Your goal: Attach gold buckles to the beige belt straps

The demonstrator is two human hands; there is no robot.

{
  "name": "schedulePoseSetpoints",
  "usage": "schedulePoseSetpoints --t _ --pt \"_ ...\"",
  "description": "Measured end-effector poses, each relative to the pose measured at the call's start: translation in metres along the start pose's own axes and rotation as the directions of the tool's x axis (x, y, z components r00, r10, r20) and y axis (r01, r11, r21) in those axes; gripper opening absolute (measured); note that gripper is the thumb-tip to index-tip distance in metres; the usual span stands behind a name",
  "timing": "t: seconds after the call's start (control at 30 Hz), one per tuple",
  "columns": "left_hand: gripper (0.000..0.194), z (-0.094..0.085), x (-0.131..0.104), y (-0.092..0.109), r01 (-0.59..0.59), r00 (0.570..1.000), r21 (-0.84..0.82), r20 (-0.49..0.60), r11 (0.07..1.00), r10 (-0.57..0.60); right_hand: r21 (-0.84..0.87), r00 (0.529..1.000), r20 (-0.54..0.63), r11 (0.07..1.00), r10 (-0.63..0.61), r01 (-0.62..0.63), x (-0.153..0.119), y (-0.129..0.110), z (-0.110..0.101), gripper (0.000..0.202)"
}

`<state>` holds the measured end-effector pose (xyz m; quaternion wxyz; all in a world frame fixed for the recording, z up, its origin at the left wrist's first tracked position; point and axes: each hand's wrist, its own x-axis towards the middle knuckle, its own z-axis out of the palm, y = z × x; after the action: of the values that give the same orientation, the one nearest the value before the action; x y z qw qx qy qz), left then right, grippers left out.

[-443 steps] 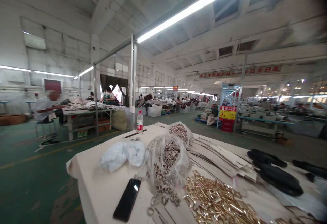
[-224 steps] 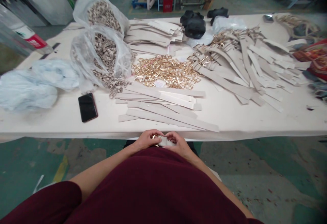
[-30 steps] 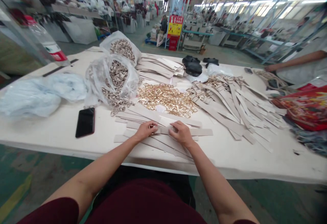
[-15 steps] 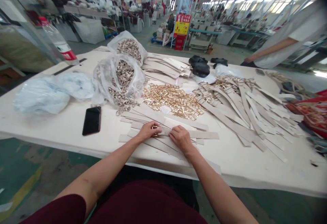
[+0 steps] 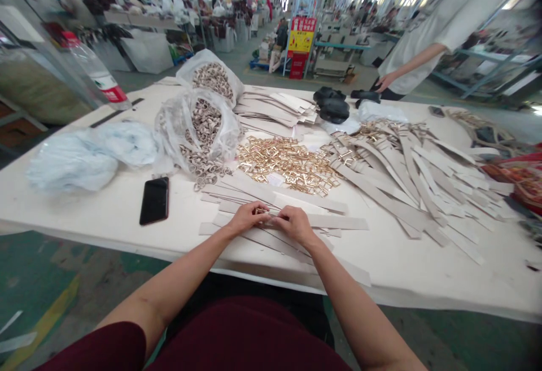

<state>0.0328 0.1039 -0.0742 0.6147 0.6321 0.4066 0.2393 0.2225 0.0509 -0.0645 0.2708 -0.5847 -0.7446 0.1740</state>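
My left hand (image 5: 246, 218) is closed around a small gold buckle (image 5: 261, 211), mostly hidden by the fingers. Close beside it, my right hand (image 5: 297, 225) pinches a beige strap (image 5: 339, 222) near the buckle; its tail reaches out to the right. Whether the strap end passes through the buckle cannot be made out. Under both hands lie several more flat beige straps (image 5: 271, 242). Just beyond them spreads a heap of gold buckles (image 5: 292, 159).
Bags of small beige loops (image 5: 205, 119) stand at the back left, near a black phone (image 5: 154, 201) and a plastic bottle (image 5: 99, 74). A pile of straps with buckles (image 5: 406, 179) covers the right side. Across the table, a person (image 5: 423, 49) stands near black rolls (image 5: 332, 105).
My right hand has shifted slightly left, closer to my left hand, with its fingertips now near the buckle. The person across the table has moved left, an arm toward the black rolls.
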Motion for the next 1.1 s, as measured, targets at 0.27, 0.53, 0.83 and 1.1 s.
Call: schedulePoseSetpoints --t 0.27,0.53,0.83,1.1 --pt "0.043 -0.002 0.008 0.003 0.063 0.996 0.091 0.054 0.994 -0.068 -0.013 0.996 -0.061 0.997 -0.071 0.07 -0.01 0.007 0.006 0.024" --pt "0.041 0.008 0.012 0.005 0.153 0.988 -0.058 0.002 0.987 -0.153 -0.039 0.987 -0.106 0.992 -0.121 0.118 -0.014 0.007 0.007 0.021" --pt "0.033 0.016 0.012 0.03 0.012 0.999 -0.044 -0.039 0.999 -0.013 -0.245 0.99 -0.13 0.969 -0.047 0.014 -0.042 0.04 -0.046 0.037" --pt "0.035 0.033 -0.012 0.074 -0.016 0.998 -0.145 0.065 0.989 0.026 -0.142 0.988 0.001 0.978 0.156 -0.155 -0.067 0.008 -0.115 0.033"
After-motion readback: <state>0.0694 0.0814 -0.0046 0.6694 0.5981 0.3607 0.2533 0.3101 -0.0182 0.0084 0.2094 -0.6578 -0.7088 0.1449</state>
